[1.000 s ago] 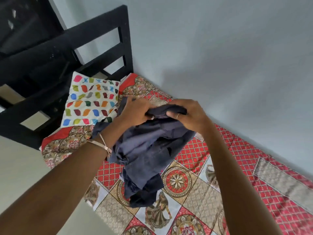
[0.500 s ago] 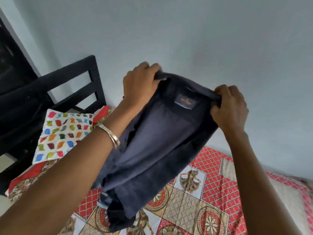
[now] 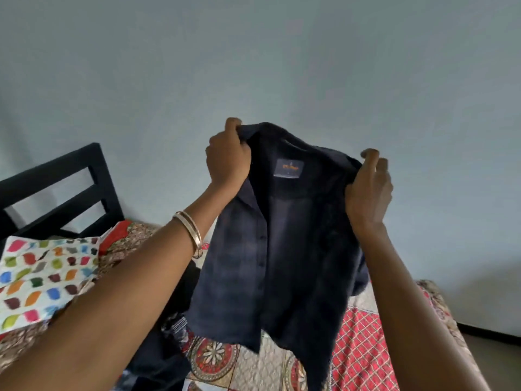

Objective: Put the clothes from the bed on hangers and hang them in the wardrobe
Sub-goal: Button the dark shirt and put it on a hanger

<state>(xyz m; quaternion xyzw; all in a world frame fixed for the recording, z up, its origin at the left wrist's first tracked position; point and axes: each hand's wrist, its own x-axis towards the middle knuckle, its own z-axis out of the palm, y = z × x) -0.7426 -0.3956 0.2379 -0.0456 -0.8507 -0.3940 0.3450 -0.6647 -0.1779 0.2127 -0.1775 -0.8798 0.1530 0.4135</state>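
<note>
A dark navy button shirt (image 3: 284, 249) hangs open in the air above the bed, its inside label facing me. My left hand (image 3: 227, 159) grips the shirt's left shoulder at the collar. My right hand (image 3: 369, 184) pinches the right shoulder. The shirt's hem dangles just over the patterned red bedspread (image 3: 363, 342). More dark clothing (image 3: 158, 354) lies on the bed under my left forearm. No hanger and no wardrobe show in this view.
A white pillow with coloured patches (image 3: 42, 277) lies at the head of the bed on the left. A black slatted headboard (image 3: 56, 187) rises behind it. A plain grey-blue wall (image 3: 282, 66) fills the background. Floor shows at the right edge.
Both hands have lifted the shirt higher and spread apart, so it went from a bunched bundle to hanging open by its shoulders. The view has tilted up toward the wall.
</note>
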